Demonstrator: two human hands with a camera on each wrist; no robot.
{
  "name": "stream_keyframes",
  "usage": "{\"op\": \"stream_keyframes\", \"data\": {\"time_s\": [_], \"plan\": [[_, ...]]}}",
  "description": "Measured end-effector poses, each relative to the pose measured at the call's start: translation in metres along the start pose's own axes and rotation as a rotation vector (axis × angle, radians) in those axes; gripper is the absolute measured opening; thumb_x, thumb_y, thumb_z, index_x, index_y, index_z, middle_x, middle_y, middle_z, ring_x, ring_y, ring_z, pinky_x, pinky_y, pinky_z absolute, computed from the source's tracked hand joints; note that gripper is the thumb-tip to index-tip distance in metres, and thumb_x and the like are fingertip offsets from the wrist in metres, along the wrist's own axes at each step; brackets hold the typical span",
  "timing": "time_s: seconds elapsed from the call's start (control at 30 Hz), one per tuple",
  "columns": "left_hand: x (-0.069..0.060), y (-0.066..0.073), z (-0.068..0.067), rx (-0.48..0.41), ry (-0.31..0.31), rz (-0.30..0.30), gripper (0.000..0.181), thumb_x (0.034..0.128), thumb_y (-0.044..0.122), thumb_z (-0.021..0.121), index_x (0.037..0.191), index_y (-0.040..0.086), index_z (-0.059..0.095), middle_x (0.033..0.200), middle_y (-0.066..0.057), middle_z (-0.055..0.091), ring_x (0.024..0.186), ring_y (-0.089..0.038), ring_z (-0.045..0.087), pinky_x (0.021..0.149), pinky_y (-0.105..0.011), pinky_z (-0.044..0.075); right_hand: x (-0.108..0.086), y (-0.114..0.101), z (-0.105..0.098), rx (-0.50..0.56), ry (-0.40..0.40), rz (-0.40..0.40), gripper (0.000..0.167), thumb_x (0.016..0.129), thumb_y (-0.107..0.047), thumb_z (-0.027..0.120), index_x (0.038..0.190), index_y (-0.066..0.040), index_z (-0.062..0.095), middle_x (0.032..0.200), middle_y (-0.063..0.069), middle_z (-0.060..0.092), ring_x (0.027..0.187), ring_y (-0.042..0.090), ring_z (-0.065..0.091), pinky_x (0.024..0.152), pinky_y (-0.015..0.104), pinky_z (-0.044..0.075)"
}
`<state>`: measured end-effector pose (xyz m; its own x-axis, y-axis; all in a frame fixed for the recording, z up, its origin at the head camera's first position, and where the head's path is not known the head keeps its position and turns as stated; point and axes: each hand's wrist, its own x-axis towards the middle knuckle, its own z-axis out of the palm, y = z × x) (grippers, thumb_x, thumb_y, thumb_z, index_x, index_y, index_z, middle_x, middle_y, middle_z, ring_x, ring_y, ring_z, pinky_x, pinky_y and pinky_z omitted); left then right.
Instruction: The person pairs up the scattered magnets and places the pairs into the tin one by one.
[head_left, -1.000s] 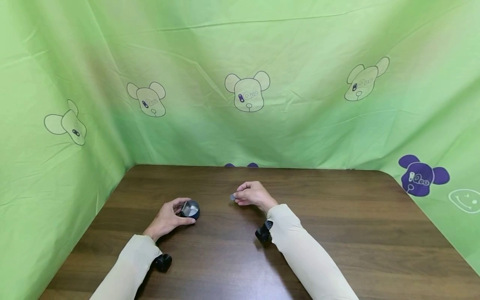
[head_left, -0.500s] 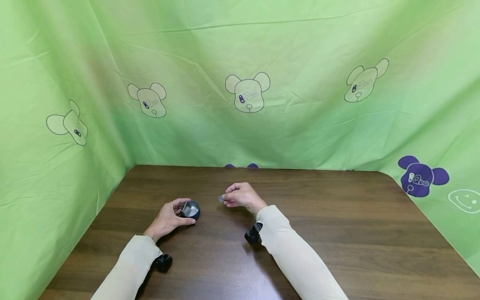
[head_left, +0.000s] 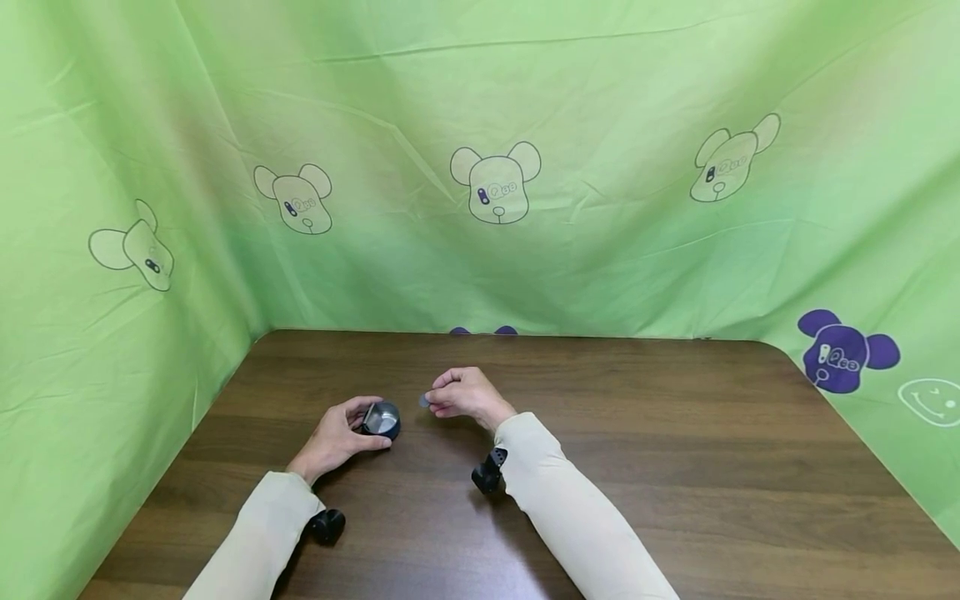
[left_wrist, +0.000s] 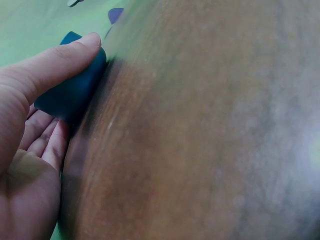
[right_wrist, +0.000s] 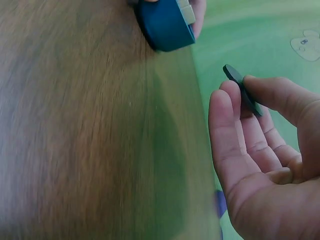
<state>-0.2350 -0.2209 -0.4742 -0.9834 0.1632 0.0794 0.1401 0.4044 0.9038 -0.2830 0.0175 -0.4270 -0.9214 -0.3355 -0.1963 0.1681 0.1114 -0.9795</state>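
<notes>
On the left half of the table, my left hand (head_left: 336,437) holds a short round dark-blue container (head_left: 382,419) between thumb and fingers. Its shiny silvery inside faces up, and one side has a flat edge. The left wrist view shows the thumb lying across the blue wall (left_wrist: 75,92). Just to the right, my right hand (head_left: 468,395) pinches a small thin round grey disc (head_left: 424,401) between thumb and fingertips. Seen nearly edge-on in the right wrist view, the disc (right_wrist: 242,90) looks dark and is apart from the container (right_wrist: 165,25).
A brown wood-grain table (head_left: 675,467) lies under both hands. Green cloth (head_left: 585,275) printed with bear heads hangs behind it and along the sides. Each wrist carries a small black camera, one on the left (head_left: 327,527) and one on the right (head_left: 489,472).
My right hand has moved left with the disc pinched in it, closing much of the gap to the container. The left hand and the container have stayed in place.
</notes>
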Motion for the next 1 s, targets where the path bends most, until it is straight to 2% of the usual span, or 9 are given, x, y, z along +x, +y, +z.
{"op": "stream_keyframes", "data": {"time_s": [0.27,0.6,0.77,1.0], "plan": [[-0.002,0.002,-0.003,-0.009,0.004,-0.019,0.066,0.0727,0.008,0.090,0.131,-0.002,0.060,0.126,-0.020,0.064,0.116,-0.032,0.062,0.097,-0.040,0.049,0.003,-0.003,0.014,-0.064,-0.005,0.019,0.012,0.086,0.002,0.073,0.094,0.003,0.064,0.073,0.006,0.067,0.063,0.013,0.064,0.063,0.029,0.059],[-0.002,0.001,-0.003,0.002,0.002,-0.026,0.067,0.0736,0.007,0.089,0.132,-0.004,0.058,0.128,-0.021,0.063,0.119,-0.035,0.060,0.101,-0.046,0.047,0.006,0.000,0.029,-0.162,-0.002,0.019,0.015,0.084,-0.008,0.077,0.095,-0.002,0.068,0.075,0.002,0.067,0.065,0.012,0.062,0.054,0.024,0.051],[-0.002,0.003,-0.003,0.002,0.001,-0.026,0.068,0.0736,0.008,0.089,0.132,-0.004,0.058,0.128,-0.021,0.062,0.120,-0.035,0.060,0.101,-0.047,0.047,0.007,-0.001,0.036,-0.180,-0.006,0.014,0.016,0.084,-0.008,0.078,0.096,-0.002,0.069,0.077,0.003,0.068,0.065,0.013,0.063,0.054,0.025,0.051],[0.000,0.004,-0.001,-0.020,-0.007,-0.028,0.068,0.0737,0.008,0.089,0.133,-0.005,0.057,0.128,-0.022,0.062,0.119,-0.034,0.060,0.099,-0.042,0.049,0.012,0.000,0.045,-0.195,-0.014,-0.002,0.016,0.082,-0.008,0.079,0.094,-0.002,0.070,0.070,0.003,0.065,0.062,0.013,0.060,0.052,0.025,0.051]]}}
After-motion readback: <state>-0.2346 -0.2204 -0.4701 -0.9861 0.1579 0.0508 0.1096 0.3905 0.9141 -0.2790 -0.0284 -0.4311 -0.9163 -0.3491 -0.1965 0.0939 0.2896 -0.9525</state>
